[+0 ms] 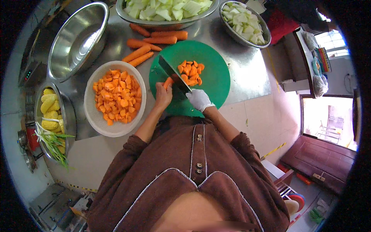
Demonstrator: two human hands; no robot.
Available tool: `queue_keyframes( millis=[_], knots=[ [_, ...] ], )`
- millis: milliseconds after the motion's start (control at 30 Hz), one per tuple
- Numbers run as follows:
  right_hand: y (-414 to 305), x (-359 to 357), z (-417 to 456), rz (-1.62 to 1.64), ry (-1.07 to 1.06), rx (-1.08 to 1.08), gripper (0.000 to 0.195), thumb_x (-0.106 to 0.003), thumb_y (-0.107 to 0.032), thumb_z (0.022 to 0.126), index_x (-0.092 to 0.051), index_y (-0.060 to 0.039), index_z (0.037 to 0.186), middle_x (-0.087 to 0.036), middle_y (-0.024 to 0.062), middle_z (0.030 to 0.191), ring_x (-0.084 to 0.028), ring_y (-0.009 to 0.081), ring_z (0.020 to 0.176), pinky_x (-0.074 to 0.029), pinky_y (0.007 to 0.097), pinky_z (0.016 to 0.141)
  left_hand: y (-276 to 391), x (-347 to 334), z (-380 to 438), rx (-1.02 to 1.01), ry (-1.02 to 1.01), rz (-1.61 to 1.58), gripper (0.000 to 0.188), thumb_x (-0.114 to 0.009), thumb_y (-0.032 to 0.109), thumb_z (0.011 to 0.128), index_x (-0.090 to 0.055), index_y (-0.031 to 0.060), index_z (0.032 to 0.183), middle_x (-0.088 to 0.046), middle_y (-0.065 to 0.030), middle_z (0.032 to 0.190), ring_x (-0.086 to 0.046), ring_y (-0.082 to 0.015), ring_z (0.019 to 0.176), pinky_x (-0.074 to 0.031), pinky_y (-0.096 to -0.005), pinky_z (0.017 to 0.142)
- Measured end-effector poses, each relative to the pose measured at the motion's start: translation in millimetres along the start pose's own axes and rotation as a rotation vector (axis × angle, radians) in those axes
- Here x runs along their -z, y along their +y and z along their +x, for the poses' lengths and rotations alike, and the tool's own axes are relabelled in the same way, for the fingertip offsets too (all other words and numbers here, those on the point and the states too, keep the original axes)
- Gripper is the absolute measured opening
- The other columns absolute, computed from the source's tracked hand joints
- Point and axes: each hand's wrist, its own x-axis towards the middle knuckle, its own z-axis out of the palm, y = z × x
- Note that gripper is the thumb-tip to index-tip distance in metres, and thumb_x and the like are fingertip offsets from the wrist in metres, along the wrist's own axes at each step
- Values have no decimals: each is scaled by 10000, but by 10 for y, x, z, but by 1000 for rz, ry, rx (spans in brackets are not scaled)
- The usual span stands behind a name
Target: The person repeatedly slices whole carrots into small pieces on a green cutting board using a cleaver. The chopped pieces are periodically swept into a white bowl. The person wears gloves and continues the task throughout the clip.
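My bare left hand (164, 95) holds a piece of carrot (168, 83) down on the round green cutting board (214, 69). In a white glove, my right hand (199, 100) grips a cleaver-like kitchen knife (174, 74); its handle is hidden inside the hand. The blade slants across the board, just right of the held carrot. Beyond the blade lies a small heap of cut carrot chunks (192, 71). Left of the board, a white plastic colander (92, 117) holds many carrot chunks (117, 95). Several whole peeled carrots (161, 40) lie at the board's far left edge.
On the steel table (243, 75) stand a tilted steel bowl (78, 43), a large basin (171, 24) of pale green vegetable pieces and a smaller bowl (262, 45) of similar pieces. At far left, a steel basin (71, 116) holds corn cobs (49, 104) and spring onions (53, 145).
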Motion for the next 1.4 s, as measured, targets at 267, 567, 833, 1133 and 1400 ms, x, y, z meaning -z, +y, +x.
queue_keyframes(
  millis=[267, 567, 833, 1133, 1400],
  knots=[
    [54, 231, -120, 352, 41, -140, 286, -579, -293, 886, -585, -7, 899, -573, 120, 620, -579, 220, 519, -455, 369, 450, 233, 235, 6, -438, -12, 181, 364, -717, 201, 764, -540, 52, 1044, -572, -136, 1032, -524, -349, 966, -426, -422, 854],
    [82, 99, -35, -310, 66, 146, 321, -527, -329, 876, -647, -50, 978, -634, 240, 767, -635, 403, 773, -493, 509, 697, 127, 82, 46, -498, 59, 194, 420, -761, 102, 661, -548, 23, 1014, -563, -149, 956, -516, -365, 937, -417, -458, 843],
    [138, 198, -19, 307, -77, -123, 362, -598, -326, 873, -579, 12, 744, -588, 124, 621, -597, 238, 527, -471, 380, 501, 284, 118, 106, -473, 87, 127, 327, -724, 12, 644, -555, 47, 922, -556, -139, 923, -501, -365, 894, -411, -424, 805],
    [318, 296, 22, 1005, -130, -164, 194, -629, -208, 899, -524, -68, 814, -442, -22, 574, -402, 91, 434, -345, 267, 386, 203, 188, -38, -343, 101, 78, 365, -781, 95, 655, -561, 51, 943, -569, -110, 947, -518, -319, 922, -427, -410, 822],
    [55, 368, -100, -28, 276, 128, 327, -549, -322, 875, -640, -12, 925, -639, 228, 743, -631, 390, 689, -489, 476, 626, 173, 238, -145, -249, 19, 141, 436, -775, 226, 719, -588, 74, 1082, -566, -131, 1018, -526, -336, 996, -433, -416, 893]
  ],
)
